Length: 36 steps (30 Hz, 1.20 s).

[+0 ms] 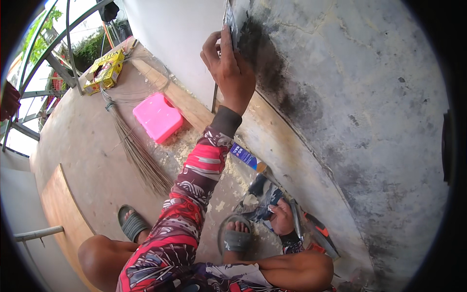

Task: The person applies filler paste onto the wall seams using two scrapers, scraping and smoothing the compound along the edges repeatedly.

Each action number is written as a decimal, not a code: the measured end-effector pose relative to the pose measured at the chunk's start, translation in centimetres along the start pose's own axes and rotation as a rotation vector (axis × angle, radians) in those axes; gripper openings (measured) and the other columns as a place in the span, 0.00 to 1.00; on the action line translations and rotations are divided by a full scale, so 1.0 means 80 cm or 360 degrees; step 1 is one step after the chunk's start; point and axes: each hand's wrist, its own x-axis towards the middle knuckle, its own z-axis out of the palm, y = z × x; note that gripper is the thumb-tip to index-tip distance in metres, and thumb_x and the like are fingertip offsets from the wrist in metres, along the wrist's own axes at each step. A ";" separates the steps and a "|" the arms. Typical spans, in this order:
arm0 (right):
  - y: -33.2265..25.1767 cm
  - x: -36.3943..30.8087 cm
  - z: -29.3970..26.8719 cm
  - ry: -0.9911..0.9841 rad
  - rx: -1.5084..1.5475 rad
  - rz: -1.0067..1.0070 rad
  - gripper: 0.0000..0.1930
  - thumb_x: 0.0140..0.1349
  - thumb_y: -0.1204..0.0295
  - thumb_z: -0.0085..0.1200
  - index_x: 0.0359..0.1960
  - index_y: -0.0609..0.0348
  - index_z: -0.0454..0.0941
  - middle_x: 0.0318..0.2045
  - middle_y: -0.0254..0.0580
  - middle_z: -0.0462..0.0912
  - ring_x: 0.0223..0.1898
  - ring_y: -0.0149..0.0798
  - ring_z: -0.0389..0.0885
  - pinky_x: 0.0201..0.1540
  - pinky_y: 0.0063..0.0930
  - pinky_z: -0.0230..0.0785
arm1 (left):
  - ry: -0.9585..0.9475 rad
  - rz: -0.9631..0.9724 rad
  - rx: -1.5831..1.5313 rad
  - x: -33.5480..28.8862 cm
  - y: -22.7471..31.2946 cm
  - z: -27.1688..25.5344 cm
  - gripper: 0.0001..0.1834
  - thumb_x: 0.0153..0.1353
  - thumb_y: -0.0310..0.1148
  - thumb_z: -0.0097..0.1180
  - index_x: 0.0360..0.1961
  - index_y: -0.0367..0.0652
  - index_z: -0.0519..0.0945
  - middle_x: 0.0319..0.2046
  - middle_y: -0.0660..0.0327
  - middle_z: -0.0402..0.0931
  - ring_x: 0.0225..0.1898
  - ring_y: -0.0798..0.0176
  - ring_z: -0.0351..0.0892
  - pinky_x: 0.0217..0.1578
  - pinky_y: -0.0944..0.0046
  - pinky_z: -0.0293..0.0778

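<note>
A board point(62, 209) is at the floor's left edge; a yellow box point(108, 70) sits near the floor's far left corner, touching the broom point(138, 151), with a pink case point(158, 118) just beside. The left hand point(229, 73) pinches a grey-smeared blade point(230, 22) against the wall point(360, 112). A tube point(244, 155) lies near the floor's wall-side edge. The right hand point(282, 219) grips a dark smeared piece point(269, 198), beside an orange-and-black handle point(318, 228).
</note>
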 end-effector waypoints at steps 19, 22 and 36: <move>0.008 -0.001 -0.014 0.0074 -0.0027 0.0034 0.09 0.69 0.77 0.48 0.49 0.60 0.73 0.39 0.40 0.83 0.38 0.33 0.86 0.39 0.32 0.85 | -0.0151 0.0081 -0.0124 -0.032 0.019 -0.007 0.35 0.54 0.15 0.48 0.67 0.39 0.72 0.54 0.49 0.71 0.52 0.43 0.68 0.53 0.49 0.67; 0.007 -0.003 -0.011 0.0069 -0.0047 0.0028 0.09 0.69 0.77 0.48 0.49 0.59 0.73 0.39 0.39 0.83 0.38 0.33 0.86 0.39 0.32 0.85 | -0.0029 0.0076 -0.0027 -0.016 -0.005 0.000 0.36 0.53 0.14 0.47 0.67 0.41 0.72 0.54 0.48 0.71 0.51 0.43 0.68 0.54 0.49 0.67; 0.008 -0.004 -0.014 0.0020 -0.0020 0.0014 0.16 0.69 0.78 0.47 0.58 0.63 0.71 0.48 0.44 0.83 0.44 0.38 0.87 0.46 0.36 0.84 | -0.0291 -0.0201 -0.0196 -0.064 -0.003 -0.062 0.21 0.67 0.18 0.51 0.61 0.39 0.78 0.53 0.52 0.77 0.52 0.51 0.80 0.52 0.60 0.76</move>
